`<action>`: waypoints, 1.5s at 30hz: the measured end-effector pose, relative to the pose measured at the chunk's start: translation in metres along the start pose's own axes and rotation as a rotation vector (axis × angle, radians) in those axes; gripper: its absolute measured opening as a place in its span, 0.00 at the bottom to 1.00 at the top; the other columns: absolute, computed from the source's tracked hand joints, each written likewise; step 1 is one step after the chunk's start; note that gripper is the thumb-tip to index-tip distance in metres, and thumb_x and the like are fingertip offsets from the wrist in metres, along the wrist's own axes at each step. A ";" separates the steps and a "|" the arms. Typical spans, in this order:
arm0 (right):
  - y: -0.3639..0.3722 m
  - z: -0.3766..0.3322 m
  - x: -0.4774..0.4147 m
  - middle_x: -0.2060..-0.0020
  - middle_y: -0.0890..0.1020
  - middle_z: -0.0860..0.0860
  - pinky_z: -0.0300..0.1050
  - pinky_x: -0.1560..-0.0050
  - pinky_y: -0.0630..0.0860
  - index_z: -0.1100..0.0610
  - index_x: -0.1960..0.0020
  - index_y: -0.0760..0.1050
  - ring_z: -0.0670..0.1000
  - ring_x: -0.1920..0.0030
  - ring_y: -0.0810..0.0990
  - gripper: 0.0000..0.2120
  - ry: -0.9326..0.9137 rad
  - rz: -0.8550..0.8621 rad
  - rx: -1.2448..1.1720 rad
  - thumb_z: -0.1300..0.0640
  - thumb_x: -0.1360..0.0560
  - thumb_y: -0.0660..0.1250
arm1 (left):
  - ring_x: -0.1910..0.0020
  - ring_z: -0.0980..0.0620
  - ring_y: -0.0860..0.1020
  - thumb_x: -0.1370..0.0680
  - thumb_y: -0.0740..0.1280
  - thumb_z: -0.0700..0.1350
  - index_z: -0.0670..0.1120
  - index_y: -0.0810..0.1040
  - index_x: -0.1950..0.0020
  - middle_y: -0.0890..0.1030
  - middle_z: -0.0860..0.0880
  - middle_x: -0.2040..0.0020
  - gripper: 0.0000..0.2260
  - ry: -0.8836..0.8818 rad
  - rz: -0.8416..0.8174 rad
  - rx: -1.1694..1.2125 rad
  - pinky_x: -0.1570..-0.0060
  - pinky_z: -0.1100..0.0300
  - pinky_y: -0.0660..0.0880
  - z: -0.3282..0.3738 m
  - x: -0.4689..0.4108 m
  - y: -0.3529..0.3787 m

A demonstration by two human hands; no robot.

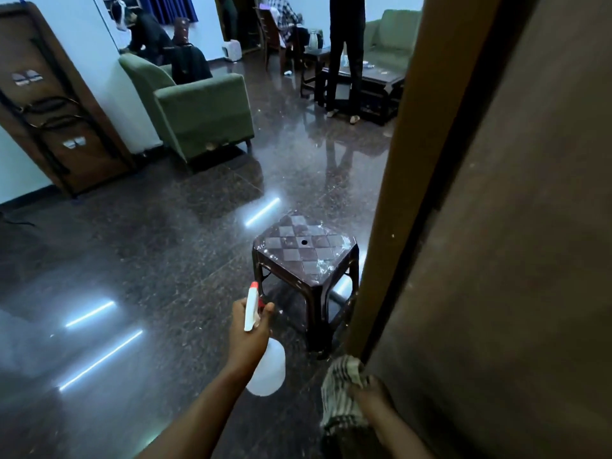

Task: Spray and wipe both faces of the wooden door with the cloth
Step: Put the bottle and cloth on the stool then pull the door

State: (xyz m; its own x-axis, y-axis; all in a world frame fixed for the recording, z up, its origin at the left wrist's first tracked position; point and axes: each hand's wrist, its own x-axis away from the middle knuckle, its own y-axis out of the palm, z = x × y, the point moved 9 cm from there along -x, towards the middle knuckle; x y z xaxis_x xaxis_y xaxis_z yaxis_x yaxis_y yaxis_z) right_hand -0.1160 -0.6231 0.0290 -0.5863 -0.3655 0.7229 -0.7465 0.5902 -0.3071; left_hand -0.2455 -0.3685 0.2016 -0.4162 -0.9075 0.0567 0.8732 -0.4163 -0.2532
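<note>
As I stand at the wooden door, my right hand grips a striped cloth, bunched low against the door where a paler wooden upright meets its dark face. My left hand, well apart from the right, is wrapped round the neck of a white spray bottle, a finger by its red trigger, the red-tipped nozzle pointing away from me. Just beyond the left hand stands a dark brown plastic stool with a chequered top, close beside the upright. Farther ahead, across the glossy stone floor, are a green armchair and a person standing by a low table.
</note>
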 end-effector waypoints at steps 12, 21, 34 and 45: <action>0.044 -0.285 -0.241 0.45 0.81 0.55 0.44 0.56 0.70 0.48 0.40 0.71 0.57 0.50 0.79 0.12 -0.121 0.183 0.183 0.55 0.22 0.63 | 0.64 0.55 0.70 0.28 0.70 0.55 0.46 0.66 0.53 0.69 0.53 0.63 0.17 0.046 -0.141 -0.025 0.60 0.62 0.67 -0.060 -0.336 0.136; 0.062 -0.395 -0.359 0.43 0.75 0.52 0.54 0.46 0.72 0.48 0.34 0.69 0.57 0.45 0.76 0.19 -0.472 0.514 0.784 0.62 0.22 0.61 | 0.56 0.58 0.77 0.30 0.70 0.60 0.49 0.73 0.50 0.79 0.54 0.53 0.18 0.106 -0.264 0.016 0.54 0.59 0.73 -0.124 -0.478 0.216; 0.088 -0.342 -0.400 0.33 0.72 0.52 0.61 0.31 0.62 0.50 0.28 0.65 0.58 0.33 0.71 0.27 -0.386 0.334 0.872 0.54 0.26 0.66 | 0.59 0.67 0.74 0.33 0.77 0.46 0.44 0.70 0.45 0.75 0.50 0.54 0.23 0.016 -0.280 -0.079 0.57 0.72 0.69 -0.159 -0.476 0.232; 0.054 -0.370 -0.291 0.22 0.58 0.53 0.58 0.23 0.52 0.55 0.21 0.54 0.55 0.22 0.55 0.34 -0.445 0.572 0.804 0.45 0.21 0.62 | 0.25 0.43 0.54 0.28 0.70 0.52 0.41 0.51 0.24 0.56 0.41 0.24 0.41 0.177 -0.212 -0.484 0.26 0.49 0.54 -0.077 -0.433 0.174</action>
State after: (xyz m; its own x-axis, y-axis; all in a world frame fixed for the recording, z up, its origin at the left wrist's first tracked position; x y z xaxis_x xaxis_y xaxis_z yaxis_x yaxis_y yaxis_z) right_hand 0.1310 -0.2184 0.0308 -0.8539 -0.5100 0.1040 -0.2188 0.1704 -0.9608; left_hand 0.0667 -0.0435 0.0585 -0.6430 -0.7659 0.0022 0.5668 -0.4778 -0.6712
